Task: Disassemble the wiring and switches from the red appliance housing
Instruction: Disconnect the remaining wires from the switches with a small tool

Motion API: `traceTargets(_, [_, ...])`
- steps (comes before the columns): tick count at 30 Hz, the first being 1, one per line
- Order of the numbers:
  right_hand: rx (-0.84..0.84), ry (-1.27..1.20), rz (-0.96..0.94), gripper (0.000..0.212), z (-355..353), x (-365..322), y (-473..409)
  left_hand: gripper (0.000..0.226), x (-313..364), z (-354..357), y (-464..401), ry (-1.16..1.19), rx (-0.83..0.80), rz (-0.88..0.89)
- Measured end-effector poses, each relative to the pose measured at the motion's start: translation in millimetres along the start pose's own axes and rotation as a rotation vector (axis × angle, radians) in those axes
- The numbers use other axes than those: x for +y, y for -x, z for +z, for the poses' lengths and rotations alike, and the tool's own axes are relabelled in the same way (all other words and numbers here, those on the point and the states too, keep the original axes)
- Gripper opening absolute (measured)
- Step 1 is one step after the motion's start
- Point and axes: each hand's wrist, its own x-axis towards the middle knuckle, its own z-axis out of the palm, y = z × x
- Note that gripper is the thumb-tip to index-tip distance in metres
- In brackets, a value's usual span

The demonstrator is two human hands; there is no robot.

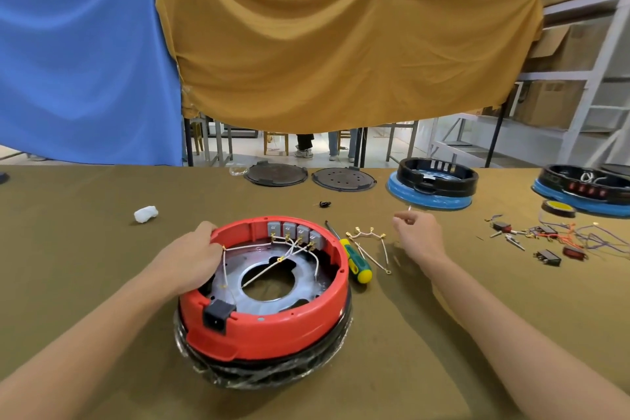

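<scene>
Head view: we see the red housing (266, 324) standing on the olive surface (85, 266), near the front edge at centre, its open side up. Four grey switches (296, 230) sit in a row inside its far wall, with white wires (272, 264) running from them across the metal plate within. Our left hand (191, 259) grips the housing's left rim, fingers curled over the edge. Our right hand (414, 235) hovers above the surface to the right of the housing, fingers curled and pinching a small thin piece we cannot identify. A screwdriver (354, 261) and a loose wire bundle (370, 244) lie between housing and right hand.
</scene>
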Motion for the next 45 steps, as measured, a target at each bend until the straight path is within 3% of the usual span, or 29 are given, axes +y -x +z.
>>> traceTargets(4, [-0.078,-0.011,-0.158,0.021,2,7,16,0.013,2,-8,-12,-0.046,-0.043,-0.030])
traceTargets(8, [-0.244,0.222,-0.278,0.029,14,4,23,0.018,3,-5,-21,-0.033,-0.031,-0.005])
traceTargets(12, [-0.239,0.423,-0.312,0.035,16,5,18,0.022,0,4,-19,0.059,0.032,-0.030])
traceTargets(17, [-0.249,0.363,-0.289,0.040,14,8,17,0.022,3,9,-19,0.058,0.061,-0.076])
traceTargets(21, [-0.093,0.143,-0.323,0.034,8,10,23,0.022,5,11,-15,0.040,0.070,-0.096])
traceTargets(23, [-0.098,0.098,-0.333,0.031,5,11,27,0.022,6,11,-12,0.029,0.061,-0.097])
traceTargets(28, [-0.243,0.327,-0.327,0.035,10,8,30,0.020,6,0,-3,-0.028,-0.010,-0.154])
traceTargets(32, [-0.226,0.292,-0.362,0.037,9,8,31,0.023,7,-13,-1,-0.041,-0.103,-0.150])
traceTargets(37, [-0.154,0.047,-0.359,0.032,5,13,32,0.018,5,-4,-4,0.191,-0.069,-0.045])
traceTargets(43, [-0.181,-0.013,-0.360,0.055,5,10,32,0.036,5,1,-1,0.237,-0.023,-0.035])
traceTargets(45, [-0.113,0.044,-0.378,0.039,6,8,34,0.037,7,1,1,0.211,-0.028,-0.033])
